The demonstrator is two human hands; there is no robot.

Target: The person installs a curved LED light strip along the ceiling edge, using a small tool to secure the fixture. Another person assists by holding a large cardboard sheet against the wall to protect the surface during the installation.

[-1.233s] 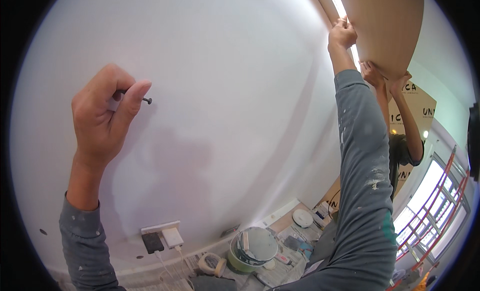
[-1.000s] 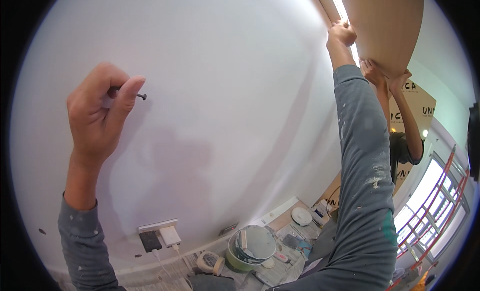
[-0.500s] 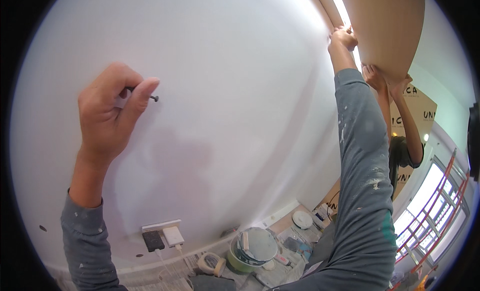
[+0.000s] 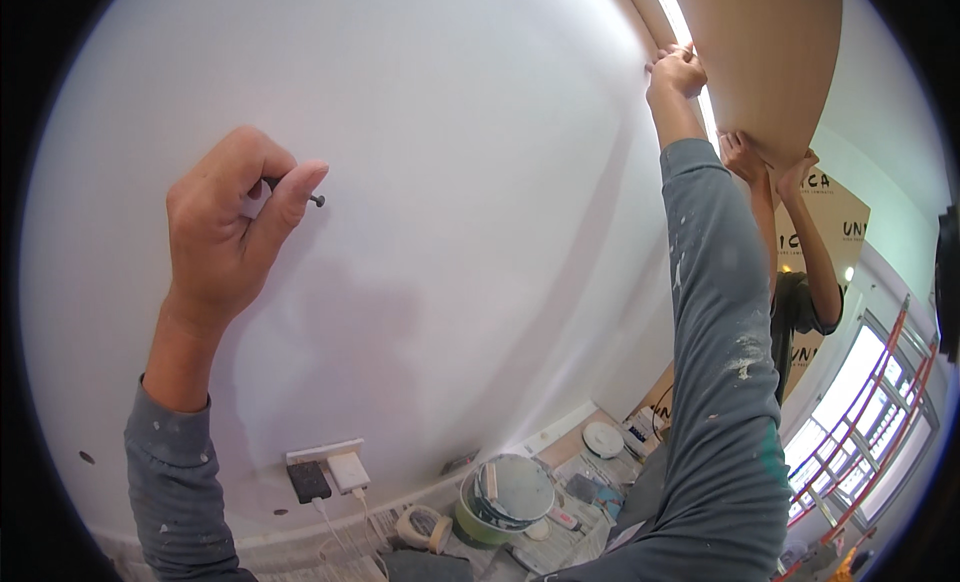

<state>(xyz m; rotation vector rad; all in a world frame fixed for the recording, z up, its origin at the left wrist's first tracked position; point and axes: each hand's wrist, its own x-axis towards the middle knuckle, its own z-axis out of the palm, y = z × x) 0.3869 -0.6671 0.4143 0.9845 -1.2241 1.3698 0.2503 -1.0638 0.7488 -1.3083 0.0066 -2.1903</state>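
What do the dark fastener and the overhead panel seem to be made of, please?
The dark fastener in the left hand looks like metal, dull-finished, from its thin shank and small head. The overhead panel seems wood or wood-look laminate, matt: its light-brown face shows faint streaks, fitting either.

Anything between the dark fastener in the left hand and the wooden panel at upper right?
Yes, in this view: the right hand and light strip lie along the left edge of the panel. Between them and the fastener, only white wall shows.
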